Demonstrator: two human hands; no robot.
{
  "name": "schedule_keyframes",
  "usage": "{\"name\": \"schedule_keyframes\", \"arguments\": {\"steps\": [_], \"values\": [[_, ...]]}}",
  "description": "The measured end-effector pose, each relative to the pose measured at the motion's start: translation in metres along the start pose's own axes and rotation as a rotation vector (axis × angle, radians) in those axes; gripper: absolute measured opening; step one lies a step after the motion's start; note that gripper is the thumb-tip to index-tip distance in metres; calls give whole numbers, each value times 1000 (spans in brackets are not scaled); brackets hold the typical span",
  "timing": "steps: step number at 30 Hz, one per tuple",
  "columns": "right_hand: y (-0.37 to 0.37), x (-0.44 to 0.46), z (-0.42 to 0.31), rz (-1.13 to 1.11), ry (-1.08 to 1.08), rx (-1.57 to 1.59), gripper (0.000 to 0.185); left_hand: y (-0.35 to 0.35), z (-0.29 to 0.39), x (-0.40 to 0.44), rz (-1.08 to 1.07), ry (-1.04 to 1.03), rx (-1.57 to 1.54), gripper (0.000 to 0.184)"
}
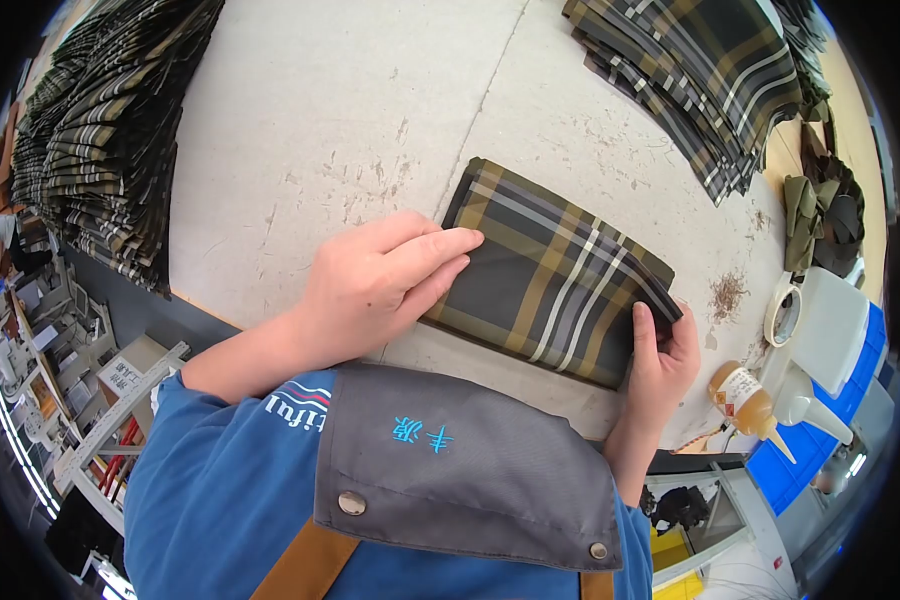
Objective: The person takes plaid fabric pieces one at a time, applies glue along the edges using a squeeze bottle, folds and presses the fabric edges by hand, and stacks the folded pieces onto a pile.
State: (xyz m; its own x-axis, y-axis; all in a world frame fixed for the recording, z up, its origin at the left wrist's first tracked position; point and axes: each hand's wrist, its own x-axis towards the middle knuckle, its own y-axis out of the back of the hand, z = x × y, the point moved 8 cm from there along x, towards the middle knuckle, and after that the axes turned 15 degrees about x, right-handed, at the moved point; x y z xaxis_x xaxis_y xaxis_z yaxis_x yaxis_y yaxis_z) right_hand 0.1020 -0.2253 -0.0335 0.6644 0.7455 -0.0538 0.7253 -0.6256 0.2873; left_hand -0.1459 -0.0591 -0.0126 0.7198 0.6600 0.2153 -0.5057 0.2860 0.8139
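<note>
A folded plaid cloth piece (540,270), dark with olive and white stripes, lies on the pale worktable (350,130) in front of me. My left hand (375,280) is at its left end, thumb and fingers pressed together on the fabric's edge. At the right end, my right hand (662,345) pinches the cloth, thumb on top and fingers behind, and that end is slightly raised. The fabric's underside is hidden.
Tall stack of folded plaid cloth (100,150) at left; more plaid pieces (710,80) at upper right. A tape roll (783,315), a glue bottle (745,395) and a blue tray (805,460) stand at right. Shelving (120,430) is lower left.
</note>
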Motion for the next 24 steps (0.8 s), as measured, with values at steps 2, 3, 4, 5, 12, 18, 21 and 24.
{"name": "schedule_keyframes", "arguments": {"steps": [2,3,4,5,12,18,21,24], "values": [[0,0,1,-5,-10,-27,14,0,1,1,-9,2,16,29],[1,0,1,-1,-8,-38,15,0,1,1,-16,2,33,29],[1,-1,1,3,-7,-49,15,-1,1,1,-18,2,33,29],[1,0,1,4,-9,-50,15,-1,1,1,-16,9,30,29],[2,-1,1,32,-18,-74,24,-4,-1,2,-28,34,27,31],[6,-11,-9,91,-14,0,62,-8,-1,2,-33,87,22,30],[11,-15,-2,127,33,171,51,-8,2,2,-47,80,31,31],[2,-7,-24,-47,201,-229,33,-8,4,2,-56,71,38,33]]}}
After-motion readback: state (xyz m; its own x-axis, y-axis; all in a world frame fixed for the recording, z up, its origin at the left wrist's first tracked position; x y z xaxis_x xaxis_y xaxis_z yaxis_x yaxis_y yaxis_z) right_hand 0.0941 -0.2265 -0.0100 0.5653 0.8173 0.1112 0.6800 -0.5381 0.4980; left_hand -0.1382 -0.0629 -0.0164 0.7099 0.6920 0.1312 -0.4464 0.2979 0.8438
